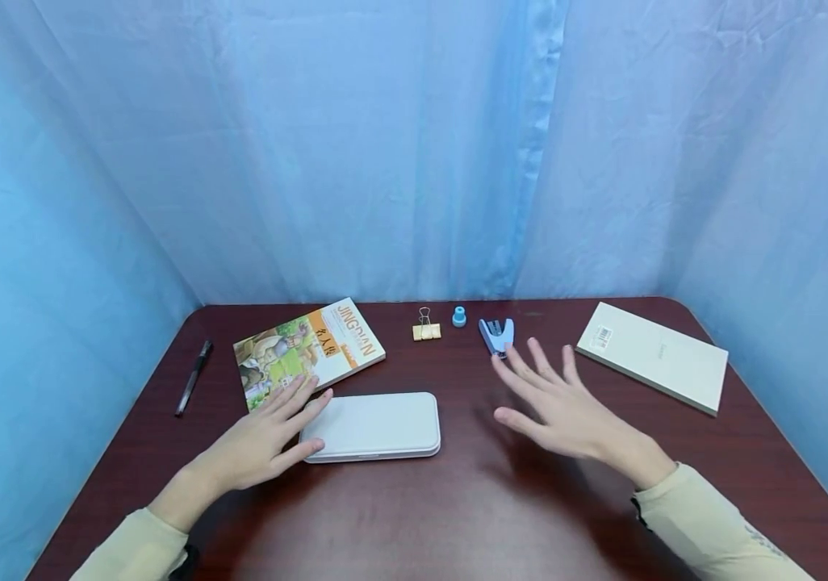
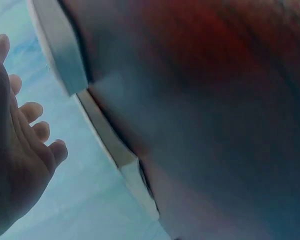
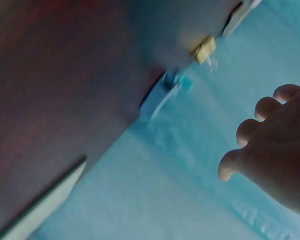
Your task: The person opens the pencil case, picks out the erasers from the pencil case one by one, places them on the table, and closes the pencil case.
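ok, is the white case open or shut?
Shut. The white case shows its lid lying flat, with only a thin seam along the near edge.

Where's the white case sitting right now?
In the head view, the white case lies slightly left of centre on the table, its left end partly hidden by the left hand, near the illustrated book.

White case (image 1: 378,424); blue stapler (image 1: 498,342); gold clip (image 1: 426,332)
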Demonstrator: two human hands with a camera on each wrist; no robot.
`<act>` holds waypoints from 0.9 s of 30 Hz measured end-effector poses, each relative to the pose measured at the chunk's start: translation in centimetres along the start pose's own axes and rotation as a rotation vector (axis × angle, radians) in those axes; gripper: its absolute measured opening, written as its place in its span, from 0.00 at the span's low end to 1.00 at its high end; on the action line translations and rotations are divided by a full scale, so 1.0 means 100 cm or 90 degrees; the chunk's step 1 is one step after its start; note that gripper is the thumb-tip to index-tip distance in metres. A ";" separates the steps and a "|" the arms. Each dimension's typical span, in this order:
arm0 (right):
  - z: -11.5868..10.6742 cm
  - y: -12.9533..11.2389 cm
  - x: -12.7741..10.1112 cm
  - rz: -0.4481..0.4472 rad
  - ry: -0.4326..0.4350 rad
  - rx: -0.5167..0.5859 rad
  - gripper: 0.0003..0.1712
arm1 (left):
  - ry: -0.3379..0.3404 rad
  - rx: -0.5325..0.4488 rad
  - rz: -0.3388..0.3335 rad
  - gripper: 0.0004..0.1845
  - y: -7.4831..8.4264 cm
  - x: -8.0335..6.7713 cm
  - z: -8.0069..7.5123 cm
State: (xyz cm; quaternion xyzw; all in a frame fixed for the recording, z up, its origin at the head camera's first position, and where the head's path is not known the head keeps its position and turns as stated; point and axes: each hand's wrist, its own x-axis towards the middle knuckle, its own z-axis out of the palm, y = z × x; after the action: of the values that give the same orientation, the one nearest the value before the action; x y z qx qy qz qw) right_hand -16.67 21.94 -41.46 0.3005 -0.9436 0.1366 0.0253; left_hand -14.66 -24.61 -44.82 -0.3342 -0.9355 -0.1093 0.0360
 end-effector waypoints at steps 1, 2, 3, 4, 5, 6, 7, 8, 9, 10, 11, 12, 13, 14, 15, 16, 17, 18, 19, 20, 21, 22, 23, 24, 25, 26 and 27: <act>0.004 -0.004 0.003 -0.013 -0.004 0.010 0.45 | -0.004 0.000 0.008 0.37 0.001 0.001 0.002; 0.008 -0.008 0.006 -0.029 -0.006 0.017 0.46 | -0.009 -0.002 0.013 0.37 0.002 0.001 0.004; 0.012 -0.013 0.009 -0.045 -0.009 0.027 0.46 | -0.015 -0.005 0.017 0.37 0.003 0.002 0.005; 0.017 -0.017 0.013 -0.060 -0.014 0.034 0.47 | -0.020 -0.008 0.019 0.37 0.003 0.002 0.006; 0.021 -0.021 0.017 -0.075 -0.020 0.042 0.48 | -0.024 -0.011 0.019 0.38 0.004 0.003 0.007; 0.025 -0.026 0.021 -0.090 -0.027 0.051 0.49 | -0.030 -0.013 0.017 0.38 0.005 0.003 0.007; 0.029 -0.031 0.024 -0.102 -0.036 0.061 0.49 | -0.034 -0.018 0.016 0.39 0.005 0.003 0.007; 0.032 -0.035 0.028 -0.114 -0.045 0.075 0.50 | -0.038 -0.023 0.014 0.39 0.006 0.004 0.007; 0.035 -0.040 0.031 -0.122 -0.057 0.091 0.51 | -0.042 -0.026 0.011 0.39 0.006 0.004 0.008; 0.037 -0.044 0.035 -0.127 -0.070 0.102 0.51 | -0.046 -0.029 0.008 0.40 0.006 0.005 0.008; 0.039 -0.048 0.038 -0.129 -0.080 0.115 0.52 | -0.050 -0.032 0.005 0.40 0.006 0.005 0.008; 0.041 -0.052 0.041 -0.131 -0.088 0.125 0.52 | -0.055 -0.036 0.003 0.40 0.006 0.005 0.009; 0.043 -0.055 0.044 -0.131 -0.094 0.134 0.52 | -0.060 -0.038 0.001 0.41 0.006 0.006 0.009; 0.046 -0.058 0.047 -0.130 -0.100 0.141 0.53 | -0.066 -0.040 -0.002 0.41 0.006 0.006 0.010; 0.048 -0.061 0.050 -0.129 -0.103 0.144 0.53 | -0.070 -0.041 -0.003 0.42 0.006 0.006 0.011; 0.050 -0.063 0.053 -0.126 -0.106 0.147 0.53 | -0.075 -0.041 -0.003 0.42 0.005 0.005 0.011; 0.052 -0.065 0.056 -0.122 -0.110 0.152 0.54 | -0.078 -0.040 -0.003 0.43 0.005 0.005 0.012; 0.055 -0.067 0.059 -0.119 -0.114 0.154 0.55 | -0.079 -0.038 -0.001 0.43 0.004 0.005 0.012; 0.056 -0.069 0.062 -0.113 -0.122 0.158 0.56 | -0.077 -0.035 0.002 0.44 0.004 0.005 0.012; 0.058 -0.070 0.064 -0.108 -0.127 0.159 0.56 | -0.073 -0.031 0.006 0.44 0.003 0.005 0.013; 0.059 -0.071 0.066 -0.103 -0.133 0.159 0.57 | -0.066 -0.026 0.012 0.44 0.002 0.005 0.013; 0.060 -0.072 0.068 -0.097 -0.139 0.158 0.57 | -0.059 -0.022 0.018 0.44 0.002 0.006 0.013; 0.061 -0.072 0.069 -0.092 -0.144 0.153 0.57 | -0.051 -0.019 0.025 0.44 0.001 0.007 0.013; 0.061 -0.072 0.070 -0.088 -0.146 0.147 0.57 | -0.045 -0.017 0.033 0.44 0.001 0.008 0.013; 0.062 -0.072 0.071 -0.085 -0.148 0.141 0.57 | -0.040 -0.014 0.040 0.44 0.000 0.009 0.013; 0.062 -0.072 0.071 -0.084 -0.147 0.136 0.56 | -0.037 -0.014 0.045 0.44 0.000 0.010 0.013; 0.062 -0.072 0.071 -0.082 -0.148 0.131 0.56 | -0.036 -0.015 0.051 0.44 0.000 0.011 0.013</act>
State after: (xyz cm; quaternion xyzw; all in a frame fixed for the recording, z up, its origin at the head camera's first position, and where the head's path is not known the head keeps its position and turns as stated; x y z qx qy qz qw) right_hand -18.17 10.62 -44.75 0.3750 -0.9000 0.1950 -0.1061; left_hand -15.51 -23.64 -45.89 -0.3745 -0.9207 -0.1092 0.0100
